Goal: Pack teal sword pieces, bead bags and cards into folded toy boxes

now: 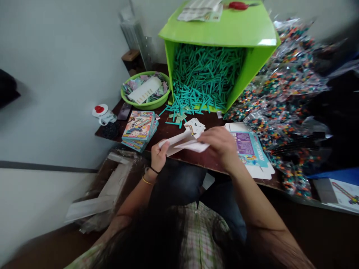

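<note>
A folded piece of white card (176,142), its flaps partly raised, is held over the front edge of the table. My left hand (159,157) grips its left end, the thumb on top. At the other end, my right hand (221,145) has bent fingers closed on a flap; they are slightly blurred. Just beyond the card lie printed instruction sheets (195,127) with a pickaxe picture. To the right of my right hand, a flattened printed box (249,149) rests on the table. A stack of printed boxes (140,127) stands beyond my left hand.
A green bin (218,31) on its side spills teal sticks (204,78). Left of it sits a green basin (148,104) of small packets. Bags of coloured beads (291,86) pile up on the right. A lidded mug (105,116) stands at the left table corner.
</note>
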Demonstrator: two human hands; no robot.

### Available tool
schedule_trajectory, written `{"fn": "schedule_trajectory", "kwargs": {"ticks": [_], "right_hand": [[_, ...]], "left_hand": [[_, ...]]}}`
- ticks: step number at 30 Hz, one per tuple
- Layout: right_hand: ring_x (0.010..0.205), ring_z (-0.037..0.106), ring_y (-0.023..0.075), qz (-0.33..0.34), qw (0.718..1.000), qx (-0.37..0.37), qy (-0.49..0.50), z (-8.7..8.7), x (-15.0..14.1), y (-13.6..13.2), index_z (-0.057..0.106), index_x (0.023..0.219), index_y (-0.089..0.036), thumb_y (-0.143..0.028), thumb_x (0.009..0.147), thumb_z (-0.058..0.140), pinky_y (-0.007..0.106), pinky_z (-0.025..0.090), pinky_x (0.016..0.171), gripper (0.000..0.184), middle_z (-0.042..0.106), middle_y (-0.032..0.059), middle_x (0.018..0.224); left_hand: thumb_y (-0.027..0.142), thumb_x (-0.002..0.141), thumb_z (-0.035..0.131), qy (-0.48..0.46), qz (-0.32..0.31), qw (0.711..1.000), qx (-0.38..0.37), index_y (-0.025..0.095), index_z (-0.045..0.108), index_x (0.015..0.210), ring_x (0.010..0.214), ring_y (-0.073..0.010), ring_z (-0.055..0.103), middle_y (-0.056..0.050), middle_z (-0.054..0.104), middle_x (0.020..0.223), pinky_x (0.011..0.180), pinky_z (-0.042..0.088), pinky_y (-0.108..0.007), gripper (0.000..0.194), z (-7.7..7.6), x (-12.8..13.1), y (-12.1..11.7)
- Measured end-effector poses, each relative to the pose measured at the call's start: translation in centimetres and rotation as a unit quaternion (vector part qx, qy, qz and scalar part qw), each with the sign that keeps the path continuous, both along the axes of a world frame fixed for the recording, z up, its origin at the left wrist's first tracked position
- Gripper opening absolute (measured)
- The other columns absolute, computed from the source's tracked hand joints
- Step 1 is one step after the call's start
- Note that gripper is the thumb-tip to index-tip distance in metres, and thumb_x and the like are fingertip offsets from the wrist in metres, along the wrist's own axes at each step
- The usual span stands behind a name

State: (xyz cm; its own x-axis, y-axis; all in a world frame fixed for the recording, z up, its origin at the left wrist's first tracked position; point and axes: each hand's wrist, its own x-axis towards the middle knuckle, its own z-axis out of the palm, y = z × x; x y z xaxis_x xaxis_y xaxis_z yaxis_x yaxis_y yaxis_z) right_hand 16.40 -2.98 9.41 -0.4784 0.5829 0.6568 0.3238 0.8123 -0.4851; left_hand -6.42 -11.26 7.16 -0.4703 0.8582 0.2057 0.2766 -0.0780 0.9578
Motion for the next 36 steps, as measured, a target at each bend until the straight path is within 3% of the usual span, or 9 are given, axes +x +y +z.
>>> {"fn": "schedule_trajectory", "kwargs": {"ticks": [4,8,11,13,17,25,29,32,36], "right_hand": [[0.113,0.063,0.0247,0.083,0.984,0.092,-0.126,0.1,-2.1,-1.5,0.07,0.126,-0.025,-0.029,0.105,0.054,0.044,0.046,0.1,0.027,0.075,0.0086,0.122],[0.111,0.065,0.0237,-0.121,0.983,-0.079,-0.115,-2.8,-0.6,5.9,0.067,0.128,-0.02,-0.03,0.108,0.043,0.04,0.049,0.098,0.033,0.073,0.012,0.124],[0.112,0.064,0.0285,-0.293,0.9,-0.213,-0.244,-4.7,1.1,13.1,0.064,0.129,-0.008,-0.028,0.105,0.049,0.043,0.047,0.099,0.035,0.072,0.0216,0.121],[0.115,0.062,0.0317,-0.338,0.873,-0.227,-0.267,-5.6,1.4,16.3,0.063,0.126,-0.001,-0.03,0.102,0.057,0.049,0.045,0.102,0.038,0.071,0.026,0.117],[0.111,0.066,0.0249,-0.342,0.882,-0.214,-0.245,-6.9,0.4,18.2,0.064,0.125,-0.012,-0.04,0.1,0.067,0.047,0.055,0.099,0.037,0.067,0.0126,0.124],[0.071,0.065,0.0123,-0.231,0.962,-0.134,-0.062,-4.5,1.7,13.4,0.071,0.094,-0.012,-0.036,0.108,0.043,0.026,0.05,0.072,0.04,0.073,0.0066,0.083],[0.091,0.069,0.02,-0.063,0.998,-0.026,-0.009,-1.8,0.3,5.6,0.072,0.109,-0.02,-0.026,0.102,0.051,0.033,0.054,0.081,0.023,0.078,0.0077,0.103],[0.103,0.069,0.0226,0.093,0.989,0.099,-0.053,-1.3,-2.0,1.0,0.072,0.118,-0.022,-0.016,0.101,0.053,0.043,0.053,0.099,0.026,0.079,0.0085,0.109],[0.115,0.068,0.0246,0.051,0.992,0.112,-0.001,-3.3,-2.7,-0.5,0.071,0.126,-0.022,-0.016,0.102,0.052,0.049,0.05,0.107,0.031,0.078,0.0096,0.115]], "left_hand": [[0.06,0.088,0.058,0.006,-0.024,1.0,0.008,0.015,0.076,0.083,0.075,-0.02,0.067,-0.006,0.074,0.078,0.07,0.054,-0.027,0.048,0.3,0.1,-0.8],[0.057,0.089,0.059,0.011,0.014,1.0,0.002,0.015,0.076,0.079,0.077,-0.0217,0.069,-0.006,0.075,0.078,0.071,0.055,-0.028,0.046,0.1,-1.2,-1.2],[0.051,0.092,0.059,0.009,-0.044,0.999,0.028,0.016,0.079,0.085,0.084,-0.0231,0.072,-0.007,0.078,0.086,0.077,0.056,-0.029,0.041,0.0,-1.1,-1.5],[0.046,0.093,0.059,0.025,-0.085,0.995,0.056,0.017,0.08,0.086,0.086,-0.023,0.074,-0.008,0.079,0.09,0.08,0.057,-0.03,0.036,-0.1,-0.4,-1.7],[0.037,0.093,0.06,0.066,-0.116,0.988,0.083,0.02,0.083,0.092,0.089,-0.0234,0.076,-0.008,0.081,0.096,0.082,0.059,-0.032,0.029,-0.6,1.0,-1.8],[0.047,0.094,0.06,0.03,-0.083,0.994,0.066,0.021,0.083,0.094,0.093,-0.0255,0.076,-0.009,0.081,0.098,0.086,0.059,-0.036,0.034,-0.5,1.6,-0.8],[0.057,0.094,0.059,0.008,-0.056,0.998,0.038,0.018,0.08,0.093,0.093,-0.0257,0.075,-0.01,0.08,0.098,0.086,0.058,-0.036,0.045,0.1,2.1,0.0],[0.058,0.099,0.051,0.013,-0.049,0.998,0.045,0.018,0.079,0.1,0.093,-0.0242,0.074,-0.01,0.079,0.1,0.087,0.058,-0.035,0.049,0.7,2.6,0.4],[0.048,0.106,0.042,0.122,-0.043,0.986,0.1,0.02,0.077,0.113,0.106,-0.0234,0.072,-0.011,0.077,0.112,0.099,0.056,-0.039,0.045,-0.1,3.5,-0.2]]}}
